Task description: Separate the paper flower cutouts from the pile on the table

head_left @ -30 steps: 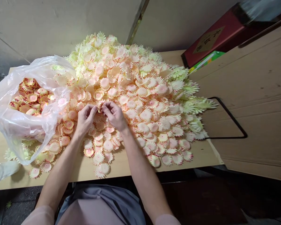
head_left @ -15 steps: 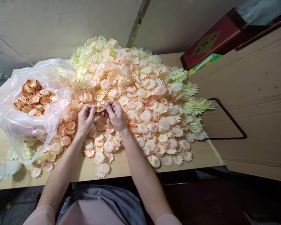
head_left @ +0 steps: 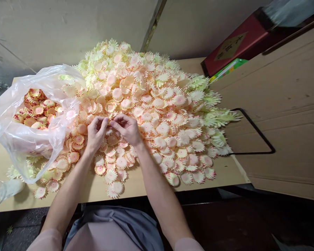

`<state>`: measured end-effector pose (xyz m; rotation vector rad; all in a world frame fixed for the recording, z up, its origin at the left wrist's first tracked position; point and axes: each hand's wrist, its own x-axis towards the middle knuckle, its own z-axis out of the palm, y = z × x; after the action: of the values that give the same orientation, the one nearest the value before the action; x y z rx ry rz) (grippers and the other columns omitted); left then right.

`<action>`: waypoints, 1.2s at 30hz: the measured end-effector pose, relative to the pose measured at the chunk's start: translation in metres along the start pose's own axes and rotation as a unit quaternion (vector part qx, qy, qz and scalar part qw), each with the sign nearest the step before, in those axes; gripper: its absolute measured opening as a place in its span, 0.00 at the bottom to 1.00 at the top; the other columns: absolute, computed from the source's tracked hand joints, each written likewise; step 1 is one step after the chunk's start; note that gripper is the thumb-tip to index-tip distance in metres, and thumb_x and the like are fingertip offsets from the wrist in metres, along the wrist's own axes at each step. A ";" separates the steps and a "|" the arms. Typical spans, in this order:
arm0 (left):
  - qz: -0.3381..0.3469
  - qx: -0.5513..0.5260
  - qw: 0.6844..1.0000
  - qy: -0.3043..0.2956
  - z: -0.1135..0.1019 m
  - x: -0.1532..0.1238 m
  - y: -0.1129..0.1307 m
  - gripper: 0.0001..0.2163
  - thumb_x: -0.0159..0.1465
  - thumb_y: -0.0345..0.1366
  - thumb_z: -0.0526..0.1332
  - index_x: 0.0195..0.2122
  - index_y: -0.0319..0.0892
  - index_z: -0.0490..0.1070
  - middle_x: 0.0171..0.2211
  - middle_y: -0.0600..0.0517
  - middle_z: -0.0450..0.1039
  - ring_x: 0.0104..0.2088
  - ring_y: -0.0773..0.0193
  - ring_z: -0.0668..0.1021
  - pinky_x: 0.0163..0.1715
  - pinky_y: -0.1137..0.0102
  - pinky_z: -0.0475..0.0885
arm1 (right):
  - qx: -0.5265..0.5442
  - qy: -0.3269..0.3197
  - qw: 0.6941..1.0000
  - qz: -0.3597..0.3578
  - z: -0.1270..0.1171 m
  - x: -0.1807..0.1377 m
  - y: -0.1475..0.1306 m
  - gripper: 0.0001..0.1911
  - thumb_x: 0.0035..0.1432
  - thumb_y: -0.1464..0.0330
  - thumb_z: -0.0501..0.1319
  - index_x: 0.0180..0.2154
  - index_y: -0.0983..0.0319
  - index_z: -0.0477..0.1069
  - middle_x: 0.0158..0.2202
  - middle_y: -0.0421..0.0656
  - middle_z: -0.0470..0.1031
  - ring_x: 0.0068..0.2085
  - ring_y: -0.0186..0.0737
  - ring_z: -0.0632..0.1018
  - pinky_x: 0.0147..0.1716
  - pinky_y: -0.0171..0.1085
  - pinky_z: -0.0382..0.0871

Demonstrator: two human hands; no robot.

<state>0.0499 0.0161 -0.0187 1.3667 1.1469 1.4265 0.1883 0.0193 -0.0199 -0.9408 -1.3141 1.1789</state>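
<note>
A pale wooden table (head_left: 136,184) carries a broad heap of artificial flower heads (head_left: 157,101), cream and pink with green-tinged ones along its far and right edges. To the right of the heap stands a large sloping wooden panel (head_left: 290,104). Against the heap's left flank lies an open clear plastic bag (head_left: 23,139), with red-and-yellow flower heads (head_left: 36,109) inside it. Behind the heap to the right sits a red box (head_left: 235,45), and a thin green box (head_left: 229,68) lies under that box's near edge. A black wire frame (head_left: 251,153) juts out from the heap's right edge across the panel.

Both hands rest at the near-left slope of the heap. The left hand (head_left: 95,130) and the right hand (head_left: 128,128) face each other, and their thumbs and forefingers meet and pinch a single flower head (head_left: 109,121). It is mostly hidden by the fingertips and is held just above the heap's surface.

A clear glass jar (head_left: 0,191) lies well to the left of the heap's near edge, beyond the bag.
</note>
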 end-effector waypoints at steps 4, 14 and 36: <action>-0.009 -0.008 1.000 -0.011 0.001 -0.002 0.000 0.14 0.64 0.48 0.62 0.36 0.40 0.73 0.33 0.50 0.78 0.31 0.67 0.79 0.32 0.73 0.75 | -0.048 0.061 0.995 -0.068 -0.006 0.002 -0.004 0.14 0.56 0.57 0.66 0.29 0.60 0.70 0.33 0.42 0.73 0.32 0.36 0.75 0.31 0.36 0.73; 0.030 0.082 0.996 0.012 0.000 -0.002 -0.002 0.13 0.65 0.45 0.61 0.33 0.39 0.73 0.47 0.41 0.79 0.43 0.57 0.82 0.33 0.72 0.74 | -0.231 0.097 0.949 -0.192 -0.005 -0.003 0.007 0.06 0.63 0.64 0.59 0.34 0.57 0.70 0.40 0.46 0.80 0.39 0.41 0.81 0.39 0.40 0.78; 0.026 0.049 0.998 -0.039 0.001 -0.004 -0.003 0.18 0.62 0.41 0.65 0.52 0.42 0.69 0.36 0.47 0.82 0.37 0.61 0.84 0.36 0.72 0.78 | -0.236 0.073 0.948 -0.200 -0.009 0.001 0.009 0.08 0.60 0.67 0.60 0.28 0.58 0.72 0.46 0.48 0.79 0.45 0.44 0.81 0.49 0.48 0.78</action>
<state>0.0513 0.0131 -0.0229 1.5179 1.1505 1.3565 0.1959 0.0230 -0.0293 -1.0113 -1.6054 0.4791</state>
